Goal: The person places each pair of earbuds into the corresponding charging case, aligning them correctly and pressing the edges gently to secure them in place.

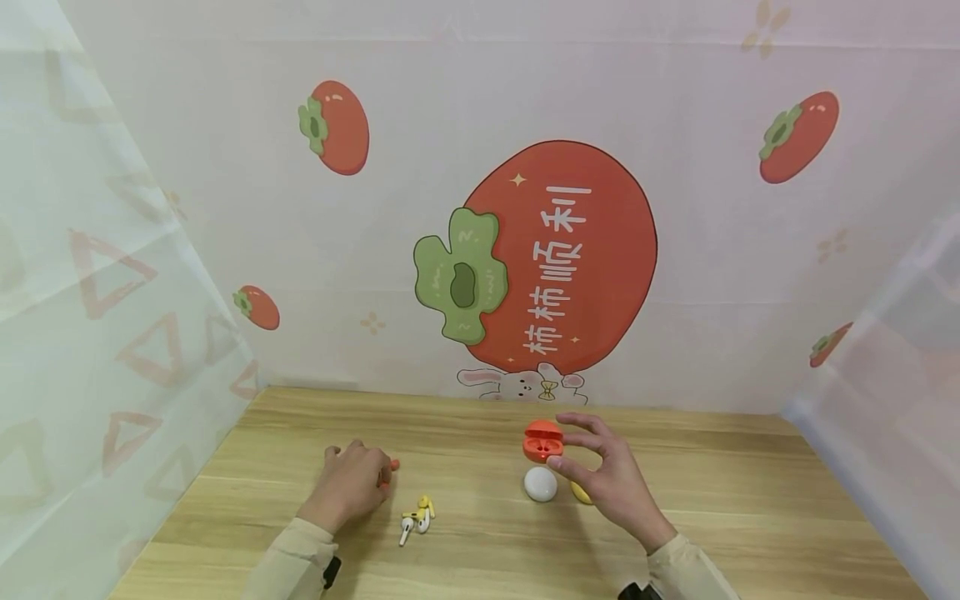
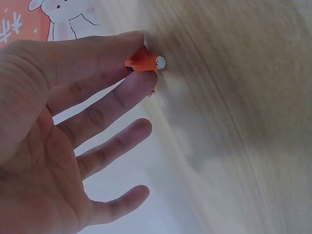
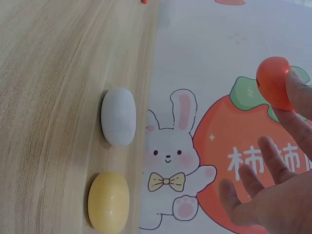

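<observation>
Between thumb and index finger, my left hand (image 1: 351,485) pinches an orange earbud (image 2: 145,63), its stem tip showing in the left wrist view. A second orange earbud (image 1: 394,465) is by those fingers, mostly hidden in the left wrist view. My right hand (image 1: 611,471) holds an orange earbud charging case (image 1: 542,442) by its side above the table; the lid is up and the slots look vacant. Beneath it are a rounded white case (image 1: 540,484) and a yellow case (image 3: 109,202), the latter partly covered by my right hand in the head view.
Yellow earbuds (image 1: 424,502) and white earbuds (image 1: 407,526) lie in a small group right of my left hand on the wooden table (image 1: 480,558). A printed sheet (image 1: 712,333) with persimmons and a rabbit stands behind, and pale side sheets flank the table.
</observation>
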Motion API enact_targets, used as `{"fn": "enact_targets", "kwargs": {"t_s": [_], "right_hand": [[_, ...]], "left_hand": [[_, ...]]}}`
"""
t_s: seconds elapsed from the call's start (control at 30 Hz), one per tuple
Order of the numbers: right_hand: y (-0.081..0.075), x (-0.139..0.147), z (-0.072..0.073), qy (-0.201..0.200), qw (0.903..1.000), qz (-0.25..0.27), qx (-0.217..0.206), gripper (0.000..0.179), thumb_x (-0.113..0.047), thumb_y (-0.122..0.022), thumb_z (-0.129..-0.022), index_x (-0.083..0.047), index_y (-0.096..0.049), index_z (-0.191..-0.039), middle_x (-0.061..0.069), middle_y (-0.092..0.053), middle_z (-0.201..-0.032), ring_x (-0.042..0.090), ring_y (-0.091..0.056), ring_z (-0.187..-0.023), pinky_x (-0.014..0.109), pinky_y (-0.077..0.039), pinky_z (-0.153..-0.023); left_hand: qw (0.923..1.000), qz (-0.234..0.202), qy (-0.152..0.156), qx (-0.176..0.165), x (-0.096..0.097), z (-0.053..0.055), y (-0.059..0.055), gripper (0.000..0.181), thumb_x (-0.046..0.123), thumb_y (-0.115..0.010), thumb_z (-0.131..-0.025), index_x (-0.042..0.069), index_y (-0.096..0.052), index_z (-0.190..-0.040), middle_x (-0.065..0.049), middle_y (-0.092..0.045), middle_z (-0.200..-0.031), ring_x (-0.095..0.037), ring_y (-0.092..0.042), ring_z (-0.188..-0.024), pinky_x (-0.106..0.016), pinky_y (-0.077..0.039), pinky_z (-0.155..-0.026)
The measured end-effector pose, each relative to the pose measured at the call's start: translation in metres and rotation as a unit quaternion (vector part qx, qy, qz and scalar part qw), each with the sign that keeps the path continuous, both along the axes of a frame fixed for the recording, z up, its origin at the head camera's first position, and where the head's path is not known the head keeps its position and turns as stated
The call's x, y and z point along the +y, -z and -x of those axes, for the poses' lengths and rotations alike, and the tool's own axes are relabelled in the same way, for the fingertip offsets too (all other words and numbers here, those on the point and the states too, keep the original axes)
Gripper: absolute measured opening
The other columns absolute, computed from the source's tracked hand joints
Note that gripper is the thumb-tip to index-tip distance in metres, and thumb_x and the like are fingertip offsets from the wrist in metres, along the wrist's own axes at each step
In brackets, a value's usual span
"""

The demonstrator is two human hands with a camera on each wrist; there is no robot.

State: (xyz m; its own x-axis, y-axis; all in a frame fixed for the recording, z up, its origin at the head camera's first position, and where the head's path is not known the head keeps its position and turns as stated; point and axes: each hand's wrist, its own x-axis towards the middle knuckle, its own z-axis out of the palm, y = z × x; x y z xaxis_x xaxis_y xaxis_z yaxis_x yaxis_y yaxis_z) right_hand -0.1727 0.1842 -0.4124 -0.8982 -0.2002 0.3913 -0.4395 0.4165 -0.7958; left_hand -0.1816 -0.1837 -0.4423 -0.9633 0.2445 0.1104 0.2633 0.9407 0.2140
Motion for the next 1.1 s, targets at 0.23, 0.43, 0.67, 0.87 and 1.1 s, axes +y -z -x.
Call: {"fn": "enact_targets", "kwargs": {"t_s": [0.23,0.43,0.67,0.87,1.1], "right_hand": [[0.0,0.0,0.0,0.0,1.0,0.0,-0.002,0.027,-0.018,-0.084,-0.084,-0.007,-0.078,-0.108,0.009,-0.061,-0.133,0.035,-0.052,-0.129,0.064,-0.043,-0.1],[-0.001,0.0,-0.001,0.0,1.0,0.002,-0.003,0.028,-0.017,-0.084,-0.084,-0.006,-0.078,-0.108,0.011,-0.061,-0.133,0.035,-0.052,-0.13,0.063,-0.043,-0.1],[0.0,0.0,-0.001,0.0,1.0,0.003,-0.003,0.027,-0.018,-0.084,-0.084,-0.007,-0.078,-0.108,0.008,-0.061,-0.133,0.035,-0.052,-0.13,0.064,-0.043,-0.1],[0.0,-0.001,-0.001,-0.001,1.0,0.0,0.0,0.027,-0.018,-0.084,-0.085,-0.009,-0.078,-0.109,0.006,-0.062,-0.132,0.035,-0.053,-0.129,0.064,-0.043,-0.1],[0.0,-0.001,-0.001,0.001,1.0,-0.002,0.0,0.027,-0.019,-0.084,-0.085,-0.008,-0.078,-0.109,0.011,-0.061,-0.133,0.036,-0.053,-0.129,0.065,-0.043,-0.1]], "left_hand": [[0.9982,-0.013,0.011,0.057,0.006,0.002,-0.008,0.019,0.006,-0.082,-0.077,0.02,-0.071,-0.072,0.012,-0.062,-0.068,-0.028,-0.063,-0.096,-0.078,-0.032,-0.097],[0.9932,-0.028,0.03,0.109,0.016,0.005,-0.019,0.016,0.012,-0.087,-0.077,0.02,-0.074,-0.077,0.011,-0.066,-0.071,-0.028,-0.063,-0.104,-0.075,-0.033,-0.1],[0.9769,-0.056,0.07,0.194,0.028,0.006,-0.028,0.021,0.012,-0.09,-0.075,0.02,-0.072,-0.079,0.007,-0.072,-0.08,-0.033,-0.063,-0.113,-0.072,-0.034,-0.101],[0.955,-0.083,0.111,0.262,0.04,0.008,-0.036,0.021,0.009,-0.091,-0.073,0.016,-0.073,-0.083,0.004,-0.073,-0.083,-0.036,-0.065,-0.113,-0.066,-0.039,-0.101],[0.9334,-0.112,0.144,0.309,0.055,0.01,-0.046,0.021,0.006,-0.09,-0.074,0.013,-0.074,-0.085,0.001,-0.073,-0.083,-0.037,-0.066,-0.11,-0.056,-0.046,-0.099]]}}
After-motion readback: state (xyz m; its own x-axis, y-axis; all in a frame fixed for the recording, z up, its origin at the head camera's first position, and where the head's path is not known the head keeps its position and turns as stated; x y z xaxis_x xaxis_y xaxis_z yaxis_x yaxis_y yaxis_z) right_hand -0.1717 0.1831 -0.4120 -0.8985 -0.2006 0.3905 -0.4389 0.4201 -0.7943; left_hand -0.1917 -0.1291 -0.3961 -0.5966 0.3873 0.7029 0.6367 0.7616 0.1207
